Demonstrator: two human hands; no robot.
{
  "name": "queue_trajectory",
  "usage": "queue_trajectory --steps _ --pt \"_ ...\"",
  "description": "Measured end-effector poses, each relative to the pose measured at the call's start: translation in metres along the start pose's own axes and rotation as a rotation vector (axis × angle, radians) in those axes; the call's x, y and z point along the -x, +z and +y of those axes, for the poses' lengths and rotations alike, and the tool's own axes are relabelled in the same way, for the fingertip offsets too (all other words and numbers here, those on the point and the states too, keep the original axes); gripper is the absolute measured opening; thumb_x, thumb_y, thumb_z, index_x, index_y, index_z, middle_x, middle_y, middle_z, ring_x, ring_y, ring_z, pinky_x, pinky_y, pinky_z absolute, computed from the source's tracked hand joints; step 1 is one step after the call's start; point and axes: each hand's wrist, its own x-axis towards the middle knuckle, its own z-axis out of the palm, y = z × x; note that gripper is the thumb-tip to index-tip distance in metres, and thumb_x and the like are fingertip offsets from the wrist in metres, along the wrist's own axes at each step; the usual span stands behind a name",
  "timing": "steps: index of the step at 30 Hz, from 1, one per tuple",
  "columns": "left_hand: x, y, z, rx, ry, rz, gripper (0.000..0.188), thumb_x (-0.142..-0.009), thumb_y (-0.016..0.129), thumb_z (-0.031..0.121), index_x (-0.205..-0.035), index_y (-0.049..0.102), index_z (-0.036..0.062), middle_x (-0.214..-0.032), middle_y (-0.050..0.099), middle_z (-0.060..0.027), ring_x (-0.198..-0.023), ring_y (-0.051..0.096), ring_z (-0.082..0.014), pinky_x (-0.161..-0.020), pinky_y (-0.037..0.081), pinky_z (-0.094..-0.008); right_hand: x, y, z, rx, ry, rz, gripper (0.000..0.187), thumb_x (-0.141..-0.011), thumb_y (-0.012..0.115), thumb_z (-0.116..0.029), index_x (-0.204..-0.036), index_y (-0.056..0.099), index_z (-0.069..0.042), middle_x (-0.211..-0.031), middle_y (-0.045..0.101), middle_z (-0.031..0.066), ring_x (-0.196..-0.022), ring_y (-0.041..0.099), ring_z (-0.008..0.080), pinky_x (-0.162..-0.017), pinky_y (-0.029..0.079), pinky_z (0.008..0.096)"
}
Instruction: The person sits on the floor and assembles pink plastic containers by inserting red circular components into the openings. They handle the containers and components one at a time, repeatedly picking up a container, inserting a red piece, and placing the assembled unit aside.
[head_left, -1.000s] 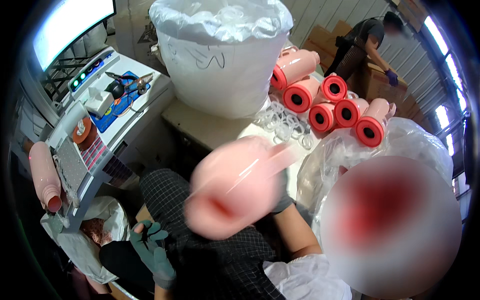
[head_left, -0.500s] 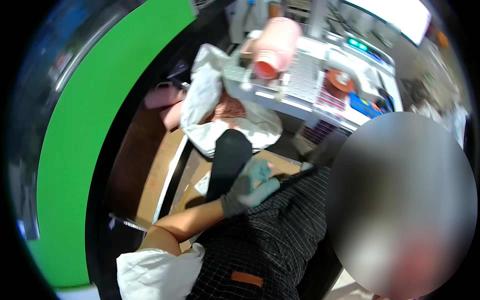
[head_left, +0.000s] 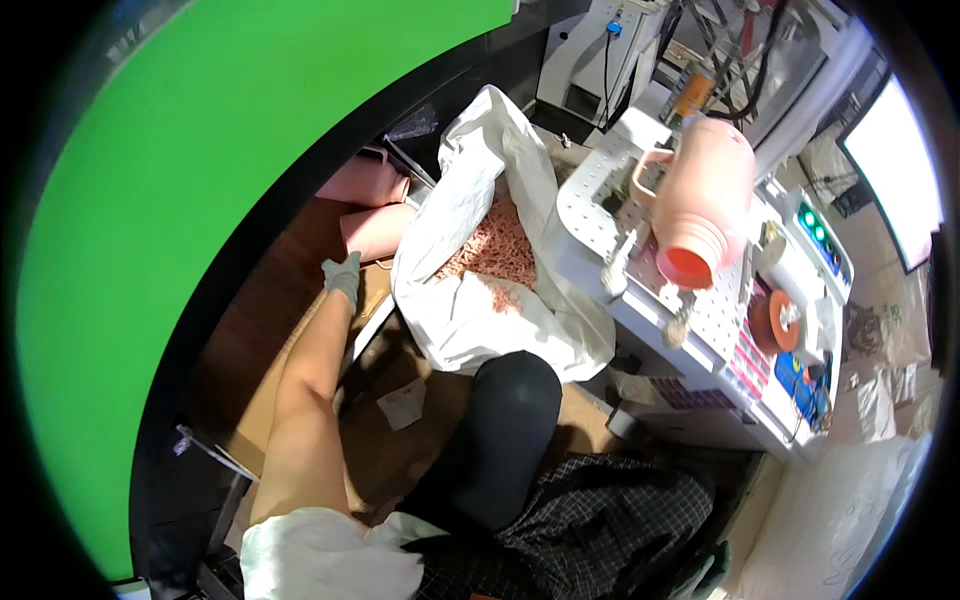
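My left hand, in a light grey-green glove, reaches over the edge of a brown box at the left. Its fingers are apart at the near end of a pink jug lying on its side; whether they press on it I cannot tell. Behind that lies a second pink jug. At the bottom edge a dark green glove-like shape may be my right hand, but its fingers cannot be made out. Another pink jug, with a handle and an open mouth facing me, lies on the perforated metal platform.
Beside the box stands a white sack holding pink shavings. A large green curved panel borders the left. On the right bench are an orange-brown roll, a device with green lights and a bright screen.
My left hand has gone from over my lap to the jugs in the box, and the arm is now stretched out. The view has shifted and is sharper.
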Motion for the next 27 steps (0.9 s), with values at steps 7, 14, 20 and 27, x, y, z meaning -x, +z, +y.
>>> queue_trajectory --steps 7,14,20,27 --pt "-0.05 0.008 -0.013 -0.3 0.338 -0.251 0.059 -0.089 0.072 0.049 -0.132 0.065 0.0086 -0.127 0.067 -0.0268 -0.114 0.064 -0.046 -0.098 0.051 -0.05 0.022 0.053 -0.109 -0.079 0.189 -0.306 0.037 -0.108 0.058 -0.026 -0.133 0.064 0.001 -0.132 0.066 0.0138 -0.123 0.058 0.0261 -0.112 0.041 0.039" --pt "0.167 -0.114 -0.017 0.357 0.41 0.061 0.043 -0.099 0.061 0.028 -0.113 0.061 -0.0128 -0.103 0.064 -0.0251 -0.097 0.06 -0.0354 -0.088 0.047 -0.0448 0.035 0.121 -0.136 -0.473 0.293 -0.587 0.026 -0.106 0.054 -0.01 -0.125 0.066 0.004 -0.113 0.07 0.0094 -0.091 0.061 0.0104 -0.083 0.051 0.0252" --pt "0.355 -0.252 -0.004 0.032 1.051 -0.318 0.036 -0.1 0.063 0.012 -0.131 0.06 -0.0062 -0.127 0.059 -0.022 -0.114 0.058 -0.03 -0.095 0.048 -0.0444 0.038 0.174 -0.151 -1.15 0.395 -1.174 0.062 -0.106 0.059 -0.016 -0.159 0.032 0.002 -0.151 0.053 0.017 -0.133 0.057 0.0283 -0.11 0.049 0.0472" --pt "0.412 -0.251 0.0 -0.354 1.271 -0.704 0.045 -0.094 0.066 0.01 -0.137 0.058 0.0008 -0.132 0.061 -0.0201 -0.122 0.057 -0.0422 -0.105 0.047 -0.0488 0.001 0.083 -0.112 -1.016 0.161 -0.783 0.108 -0.069 0.095 -0.051 -0.15 0.047 0.004 -0.144 0.06 0.014 -0.131 0.059 0.0233 -0.112 0.048 0.0402"
